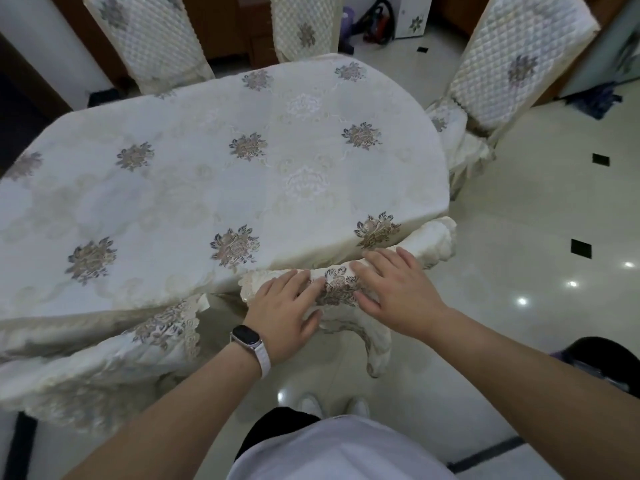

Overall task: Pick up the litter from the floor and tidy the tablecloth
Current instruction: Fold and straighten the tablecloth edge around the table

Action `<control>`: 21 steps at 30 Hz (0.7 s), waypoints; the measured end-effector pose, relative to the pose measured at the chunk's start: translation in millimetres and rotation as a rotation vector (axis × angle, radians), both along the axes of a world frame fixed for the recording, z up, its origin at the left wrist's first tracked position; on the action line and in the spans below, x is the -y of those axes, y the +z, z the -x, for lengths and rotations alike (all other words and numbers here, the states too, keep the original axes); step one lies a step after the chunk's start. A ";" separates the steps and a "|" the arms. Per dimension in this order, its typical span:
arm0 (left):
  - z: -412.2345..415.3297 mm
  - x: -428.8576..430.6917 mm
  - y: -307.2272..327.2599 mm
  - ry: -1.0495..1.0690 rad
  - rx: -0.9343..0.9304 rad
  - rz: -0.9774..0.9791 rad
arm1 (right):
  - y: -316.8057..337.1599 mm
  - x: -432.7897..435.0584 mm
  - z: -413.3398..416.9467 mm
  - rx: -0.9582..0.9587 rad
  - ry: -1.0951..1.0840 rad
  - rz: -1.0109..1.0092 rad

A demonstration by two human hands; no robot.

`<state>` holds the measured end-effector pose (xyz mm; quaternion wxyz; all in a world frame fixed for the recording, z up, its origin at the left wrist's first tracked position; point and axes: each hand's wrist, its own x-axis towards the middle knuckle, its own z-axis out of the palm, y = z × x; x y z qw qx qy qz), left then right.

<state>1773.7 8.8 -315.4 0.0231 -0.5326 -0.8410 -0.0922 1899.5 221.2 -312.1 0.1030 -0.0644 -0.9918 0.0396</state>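
1. Looking down at a cream flowered tablecloth (207, 168) draped over the whole table, with the hem rucked up in a bunch at the near right corner
2. Pressing on that bunch with the left hand (284, 313), fingers out straight, gripping nothing, watch (246, 336) on the wrist
3. Same deal with the right hand (398, 292) just beside it, fingers spread flat on the fabric, nothing pinched
4. Quilted chairs (512, 64) along the far and right edges, glossy tiled floor (519, 220) below

Bright, even indoor light; glare spots (522, 301) shone on glossy floor (519, 209); tablecloth (207, 168) looked slightly soft; pic edges bowed w/ wide-angle lens.
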 end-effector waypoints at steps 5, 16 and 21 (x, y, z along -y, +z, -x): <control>0.5 -4.2 -15.0 0.041 0.020 -0.068 | -1.2 -3.6 -3.0 0.035 -0.030 -0.012; -7.3 -13.5 -30.4 0.128 0.046 -0.176 | -3.3 -9.7 0.0 0.020 -0.023 0.005; -12.6 -24.9 -31.0 0.232 0.091 -0.198 | -9.4 -29.6 6.1 -0.030 0.083 0.022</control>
